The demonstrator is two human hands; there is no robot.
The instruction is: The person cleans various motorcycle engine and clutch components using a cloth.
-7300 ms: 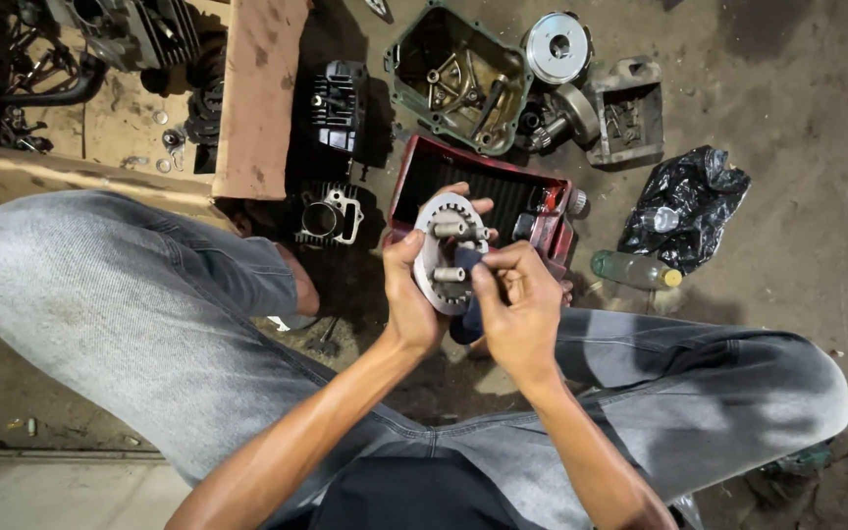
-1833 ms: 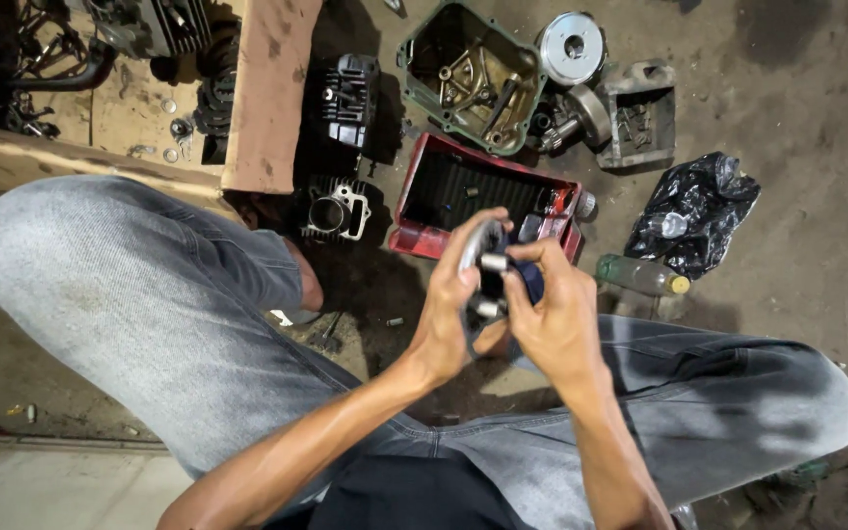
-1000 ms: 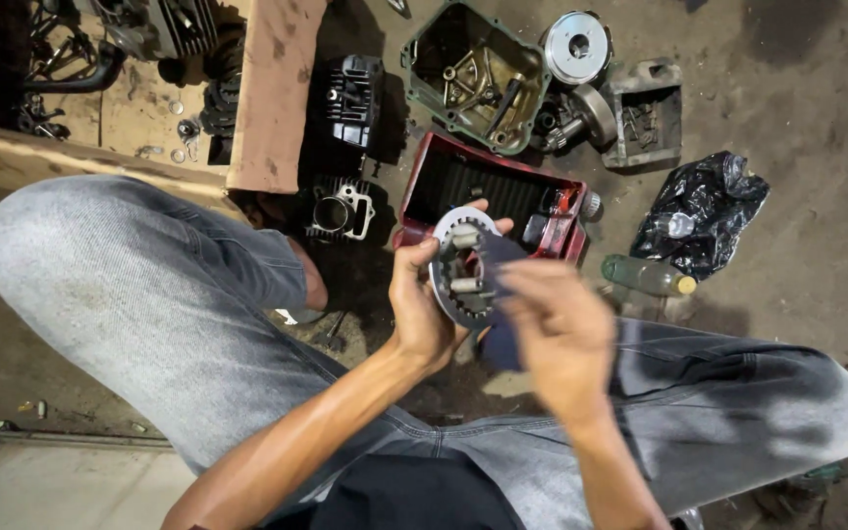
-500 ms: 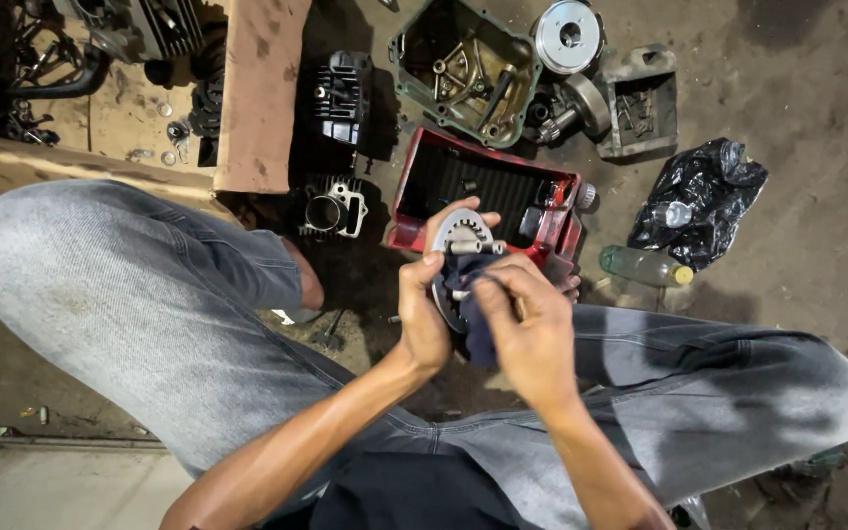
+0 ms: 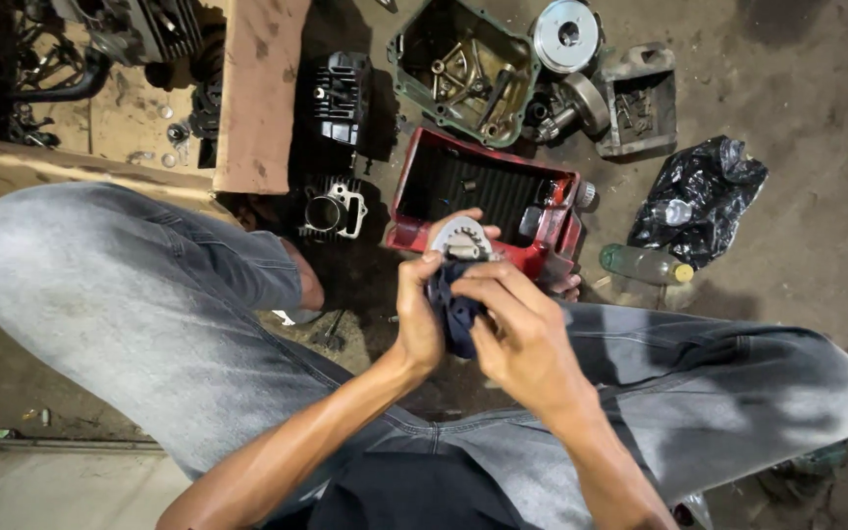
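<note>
- A round metal engine part (image 5: 458, 238) is gripped in the left hand (image 5: 418, 319), held above the lap between the raised knees; only its pale upper rim is seen above the fingers.
- A dark blue rag (image 5: 453, 306) is pressed against the part by the right hand (image 5: 520, 339), whose fingers are closed over the cloth.
- The two hands are touching, with the rag caught between them and most of the part hidden behind it.
- Just beyond the hands, a red rectangular tray (image 5: 422, 191) is set on the dirt floor, with small parts lying inside it.
- A finned engine cylinder (image 5: 332, 208) is placed to the left of the tray, and a dark cylinder head (image 5: 339, 95) beyond that.
- A green engine cover (image 5: 414, 83) holding loose parts is seen further off, with a round silver flywheel (image 5: 564, 34) beside it.
- A black plastic bag (image 5: 699, 196) and a plastic bottle (image 5: 640, 263) lying on its side are found to the right of the tray.
- A cardboard box (image 5: 257, 93) is seen at the upper left.
</note>
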